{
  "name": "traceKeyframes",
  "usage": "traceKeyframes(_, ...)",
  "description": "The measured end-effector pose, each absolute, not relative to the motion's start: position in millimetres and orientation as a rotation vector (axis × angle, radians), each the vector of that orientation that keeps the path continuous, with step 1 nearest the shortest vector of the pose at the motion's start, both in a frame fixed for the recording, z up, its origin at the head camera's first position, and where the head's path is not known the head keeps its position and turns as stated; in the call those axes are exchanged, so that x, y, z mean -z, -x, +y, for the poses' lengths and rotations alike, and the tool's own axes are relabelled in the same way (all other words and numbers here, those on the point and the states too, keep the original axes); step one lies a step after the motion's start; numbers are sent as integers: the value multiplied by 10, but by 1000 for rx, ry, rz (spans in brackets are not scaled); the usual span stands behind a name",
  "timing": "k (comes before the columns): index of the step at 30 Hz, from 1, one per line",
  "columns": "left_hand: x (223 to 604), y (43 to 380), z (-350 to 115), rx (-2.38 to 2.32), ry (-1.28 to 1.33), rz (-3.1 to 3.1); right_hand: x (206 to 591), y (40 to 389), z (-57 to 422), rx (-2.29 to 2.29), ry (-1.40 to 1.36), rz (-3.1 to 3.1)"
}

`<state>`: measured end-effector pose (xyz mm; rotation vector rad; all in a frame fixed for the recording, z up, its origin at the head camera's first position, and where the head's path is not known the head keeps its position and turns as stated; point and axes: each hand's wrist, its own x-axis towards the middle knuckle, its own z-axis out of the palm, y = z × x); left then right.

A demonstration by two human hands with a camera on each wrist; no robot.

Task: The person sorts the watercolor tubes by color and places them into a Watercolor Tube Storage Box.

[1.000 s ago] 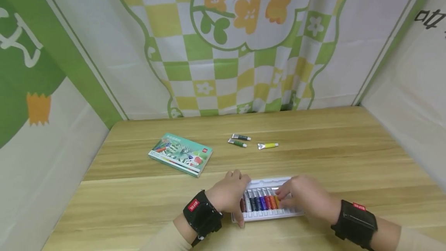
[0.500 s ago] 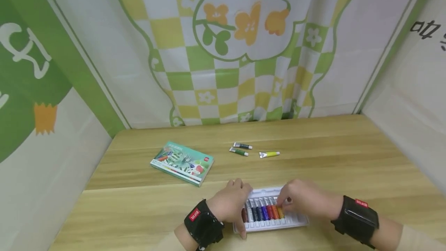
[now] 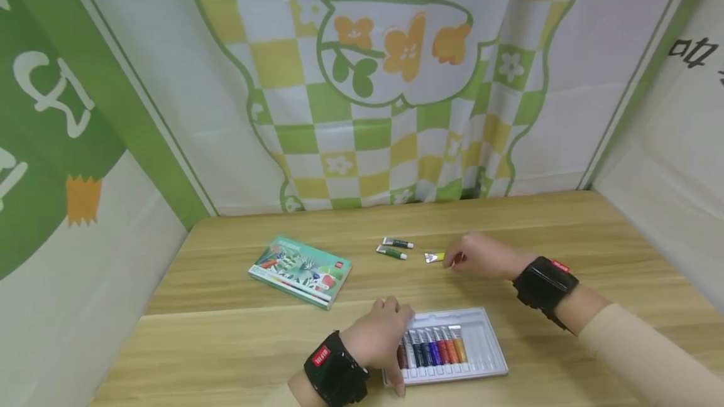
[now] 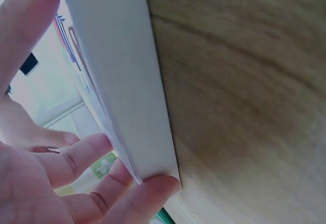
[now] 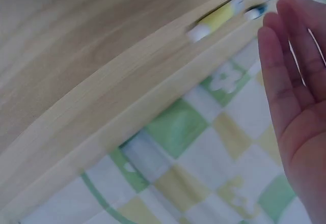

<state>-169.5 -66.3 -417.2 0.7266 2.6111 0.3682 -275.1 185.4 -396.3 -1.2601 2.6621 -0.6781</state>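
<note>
Reaching for the yellow tube (image 3: 434, 257) on the worktop (image 3: 571, 231) seems the step in hand: in the head view the right hand (image 3: 483, 256) partly hides it, while the left hand (image 3: 380, 335) grips the tray (image 3: 491, 353). Left wrist view: fingers hold the tray's end. Right wrist view: fingers nearly straight, holding nothing, apart from the tube; the next move calls for a pinch.

On the table (image 3: 192, 313): tube tray (image 3: 482, 345) is lying near, holding paint tubes (image 3: 434, 352); box (image 3: 301, 272) is lying left, farther off; tube pair (image 3: 391, 252) and, right of it, single tube (image 3: 433, 257) are lying far.
</note>
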Motion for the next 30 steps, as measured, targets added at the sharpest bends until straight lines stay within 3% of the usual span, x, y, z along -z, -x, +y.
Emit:
traceKeyframes(7,4199,1662,-650,-370,-735,2611,4074,3071,1733,589,1023,2722)
traceKeyframes(16,4207,1662,-592,-377,-761,2594,4194,3192,1705,514,953,2686)
traceKeyframes(30,4166,1685,-673,-366,-744,2608,4166,3024,1655,542,1040,2760)
